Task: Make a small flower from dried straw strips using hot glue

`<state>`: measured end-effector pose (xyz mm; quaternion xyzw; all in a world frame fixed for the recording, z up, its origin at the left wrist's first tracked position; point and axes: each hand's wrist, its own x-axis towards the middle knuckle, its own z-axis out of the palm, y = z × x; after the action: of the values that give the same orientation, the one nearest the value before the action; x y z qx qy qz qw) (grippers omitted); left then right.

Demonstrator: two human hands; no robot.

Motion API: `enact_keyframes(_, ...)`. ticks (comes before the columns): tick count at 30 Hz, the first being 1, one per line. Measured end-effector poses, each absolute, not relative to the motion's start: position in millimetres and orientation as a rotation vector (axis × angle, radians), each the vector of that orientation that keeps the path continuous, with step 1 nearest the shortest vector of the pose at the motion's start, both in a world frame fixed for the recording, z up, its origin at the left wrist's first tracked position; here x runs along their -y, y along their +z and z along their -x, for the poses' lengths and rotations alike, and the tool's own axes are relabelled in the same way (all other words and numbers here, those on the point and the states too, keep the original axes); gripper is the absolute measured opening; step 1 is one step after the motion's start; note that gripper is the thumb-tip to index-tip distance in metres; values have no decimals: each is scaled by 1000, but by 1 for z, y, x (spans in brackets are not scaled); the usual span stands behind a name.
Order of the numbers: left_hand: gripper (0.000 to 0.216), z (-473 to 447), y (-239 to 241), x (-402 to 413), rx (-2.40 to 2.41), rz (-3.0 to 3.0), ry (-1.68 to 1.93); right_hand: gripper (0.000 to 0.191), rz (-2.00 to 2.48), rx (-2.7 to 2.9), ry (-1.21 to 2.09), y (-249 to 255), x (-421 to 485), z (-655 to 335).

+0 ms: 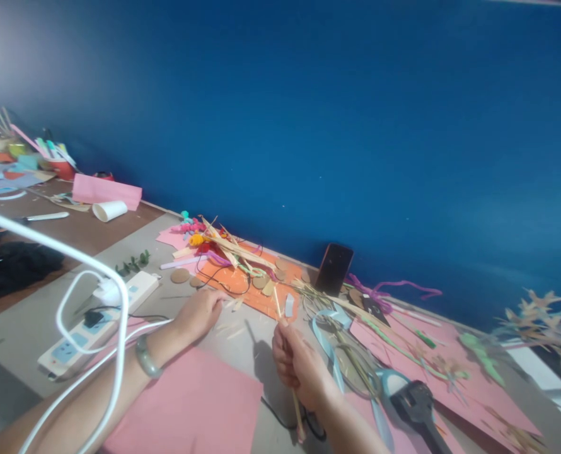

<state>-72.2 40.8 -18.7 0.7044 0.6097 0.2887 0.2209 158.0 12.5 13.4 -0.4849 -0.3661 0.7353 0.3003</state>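
My right hand [302,362] is closed around a thin wooden stick [277,302]. Its pale end points up and away from me, and its lower end shows below the fist. My left hand [200,312], with a jade-coloured bangle [147,356] on the wrist, is just left of the orange sheet [256,296]. Its fingers are drawn together near the tabletop, and whatever they pinch, if anything, is too small to make out. Pale straw scraps [231,328] lie between the two hands. A pink sheet [190,403] is spread below them.
A white power strip [101,321] with a looping white cable [124,315] stands at the left. A phone [335,268] leans on the blue wall. Straw strips [233,246], blue ribbon [340,315] and a black-handled tool [415,403] are scattered around.
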Motion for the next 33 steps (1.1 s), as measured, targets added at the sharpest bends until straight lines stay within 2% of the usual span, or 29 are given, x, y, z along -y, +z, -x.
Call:
enact_keyframes(4, 26, 71, -17, -36, -1743, -2052, 760, 48, 1289, 982, 1969, 11, -13, -159)
enact_keyframes(9, 10, 69, -22, -26, -1651, -2197, 589, 48, 1260, 992, 1975, 9, -13, -159)
enact_keyframes(16, 21, 70, -39, -22, -1674, -2300, 532, 50, 1286, 1037, 1991, 6, -11, -156)
enact_keyframes(22, 22, 68, -30, -22, -1685, -2299, 505, 49, 1302, 1065, 1969, 7, -10, -156)
enact_keyframes(28, 13, 55, -4, -18, -1495, -1837, 735, 40, 1308, 1162, 1822, 8, -8, -151)
enact_keyframes(33, 28, 40, -5, -9, -1112, -1272, 731, 34, 1270, 1329, 1743, 6, -6, -148)
